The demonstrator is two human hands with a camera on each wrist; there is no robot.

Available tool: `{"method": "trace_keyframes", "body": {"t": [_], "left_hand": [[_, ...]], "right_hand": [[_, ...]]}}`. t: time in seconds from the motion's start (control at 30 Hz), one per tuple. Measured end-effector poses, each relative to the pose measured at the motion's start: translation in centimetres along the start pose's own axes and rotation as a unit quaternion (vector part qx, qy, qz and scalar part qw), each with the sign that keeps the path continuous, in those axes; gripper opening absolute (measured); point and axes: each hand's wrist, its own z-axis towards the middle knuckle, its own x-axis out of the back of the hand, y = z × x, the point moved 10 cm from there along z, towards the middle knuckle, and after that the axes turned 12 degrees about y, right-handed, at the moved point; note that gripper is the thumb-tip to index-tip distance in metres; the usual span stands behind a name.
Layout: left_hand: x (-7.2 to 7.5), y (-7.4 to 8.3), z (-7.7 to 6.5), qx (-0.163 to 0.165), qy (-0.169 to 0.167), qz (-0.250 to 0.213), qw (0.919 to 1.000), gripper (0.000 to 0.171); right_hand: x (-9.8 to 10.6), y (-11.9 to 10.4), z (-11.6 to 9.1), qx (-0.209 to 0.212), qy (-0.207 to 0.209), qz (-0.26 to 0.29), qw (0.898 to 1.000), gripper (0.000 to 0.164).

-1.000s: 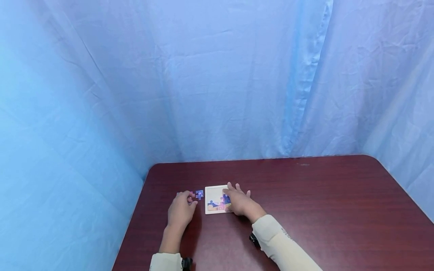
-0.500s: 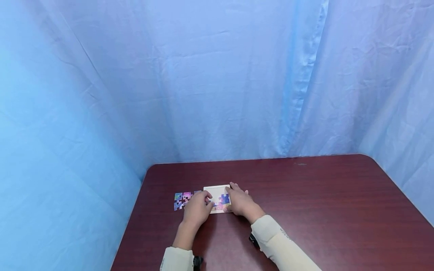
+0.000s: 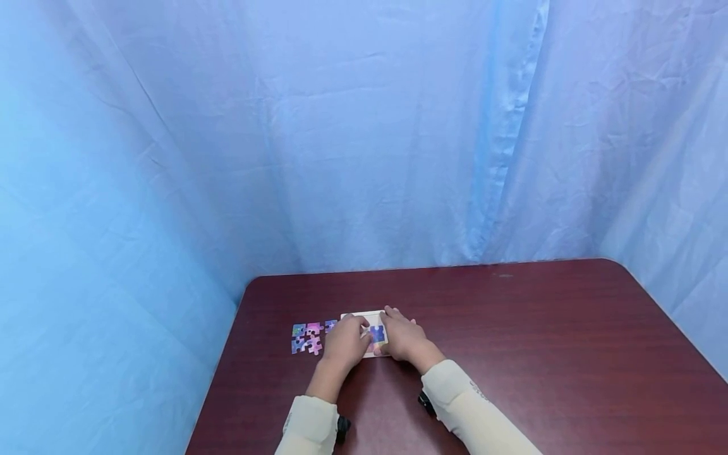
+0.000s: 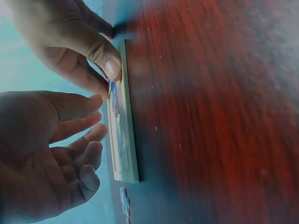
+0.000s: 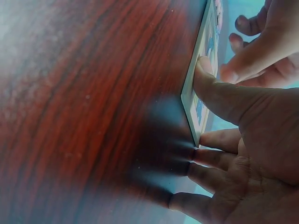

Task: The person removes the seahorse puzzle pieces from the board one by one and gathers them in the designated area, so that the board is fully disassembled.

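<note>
A shallow, pale-framed puzzle tray (image 3: 358,314) lies on the table, partly filled with colourful jigsaw pieces (image 3: 377,333). My right hand (image 3: 405,338) holds its right side. In the right wrist view the right thumb (image 5: 205,74) lies over the near rim while the index finger touches the edge; the other fingertips reach the tabletop. Above the tray's left part is my left hand (image 3: 345,341), fingers loosely bent. No piece shows between the left fingers (image 4: 93,154) in the left wrist view. From the head, this hand covers the tray's left part.
Several loose jigsaw pieces (image 3: 307,338) lie left of the tray, with another piece (image 3: 331,325) near its left edge. The dark red wooden table (image 3: 512,354) extends far to the right. Blue curtains (image 3: 364,139) hang behind and at the sides.
My left hand has moved right, from the loose pieces to above the tray, uncovering those pieces. My right hand has stayed at the tray's right side.
</note>
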Motion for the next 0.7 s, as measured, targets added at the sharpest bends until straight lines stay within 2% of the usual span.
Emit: {"method": "trace_keyframes", "body": {"t": [0.17, 0.43, 0.7], "left_hand": [[-0.8, 0.3, 0.4, 0.002, -0.007, 0.025, 0.9997, 0.025], [-1.3, 0.4, 0.6, 0.021, -0.013, 0.031, 0.9992, 0.020], [-1.4, 0.4, 0.9, 0.033, -0.010, 0.008, 0.9994, 0.021]], "right_hand": [[0.0, 0.0, 0.0, 0.003, 0.000, -0.004, 1.000, 0.086], [-0.4, -0.1, 0.0, 0.005, -0.006, -0.001, 1.000, 0.084], [-0.3, 0.1, 0.1, 0.001, -0.007, 0.002, 1.000, 0.084]]}}
